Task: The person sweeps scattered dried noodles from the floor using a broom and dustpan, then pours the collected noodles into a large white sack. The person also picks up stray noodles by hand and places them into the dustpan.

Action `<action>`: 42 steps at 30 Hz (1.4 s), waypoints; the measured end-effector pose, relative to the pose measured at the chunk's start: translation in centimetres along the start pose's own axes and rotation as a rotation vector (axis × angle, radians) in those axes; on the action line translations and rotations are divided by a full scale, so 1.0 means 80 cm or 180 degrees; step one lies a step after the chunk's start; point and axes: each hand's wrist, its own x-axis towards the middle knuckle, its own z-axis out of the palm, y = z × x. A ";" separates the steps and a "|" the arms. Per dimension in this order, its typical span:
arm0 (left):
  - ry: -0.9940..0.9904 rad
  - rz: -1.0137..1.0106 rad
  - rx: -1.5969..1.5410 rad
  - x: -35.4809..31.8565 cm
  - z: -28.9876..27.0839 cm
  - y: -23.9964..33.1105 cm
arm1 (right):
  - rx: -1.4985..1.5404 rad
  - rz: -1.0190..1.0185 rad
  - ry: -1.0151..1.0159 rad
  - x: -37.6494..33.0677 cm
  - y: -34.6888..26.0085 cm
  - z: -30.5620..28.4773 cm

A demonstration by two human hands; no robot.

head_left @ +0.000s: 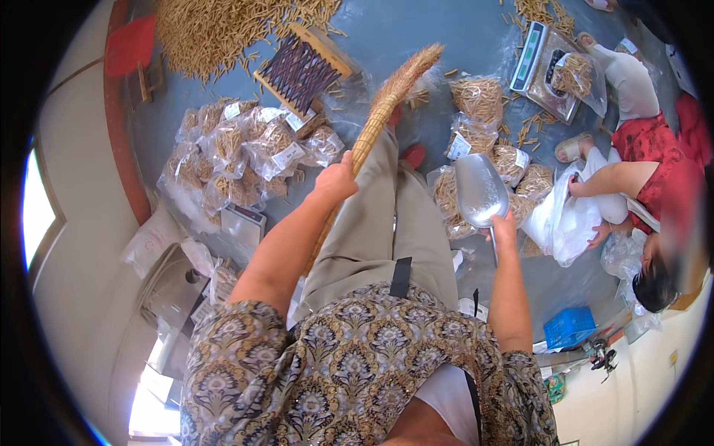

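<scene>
My left hand [336, 181] is closed around the shaft of a straw broom [373, 123], whose bristly end points away from me and to the right. In my right hand [504, 230] is the handle of a shiny metal scoop [480, 186]; its bowl looks bare. Below the scoop lie clear bags [446, 195] filled with short brown sticks. To the left of the broom, more filled bags [245, 145] with white labels are heaped on the floor. A low stool [301, 70] with a dark woven seat stands beyond them.
A large pile of loose brown sticks [216, 33] covers the far left floor. At the far right stands a digital scale [550, 70] with a filled bag on it. A co-worker in red [654, 163] sits at the right, handling a white plastic bag [564, 219]. A blue crate [569, 327] is behind.
</scene>
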 end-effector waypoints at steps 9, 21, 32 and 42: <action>0.0266 -0.0346 -0.0333 0.065 0.054 -0.038 | -0.0437 0.0041 -0.0213 0.009 0.030 0.023; 0.0183 -0.0604 -0.0848 -0.028 0.101 -0.118 | -0.0550 0.0175 -0.0298 0.013 0.040 0.066; 0.0020 -0.0052 -0.0856 -0.028 0.043 -0.052 | -0.0314 0.0208 -0.0212 -0.011 0.035 0.067; 0.1271 0.0870 0.1399 0.197 -0.075 0.094 | 0.0110 0.0523 -0.0104 0.005 0.097 0.083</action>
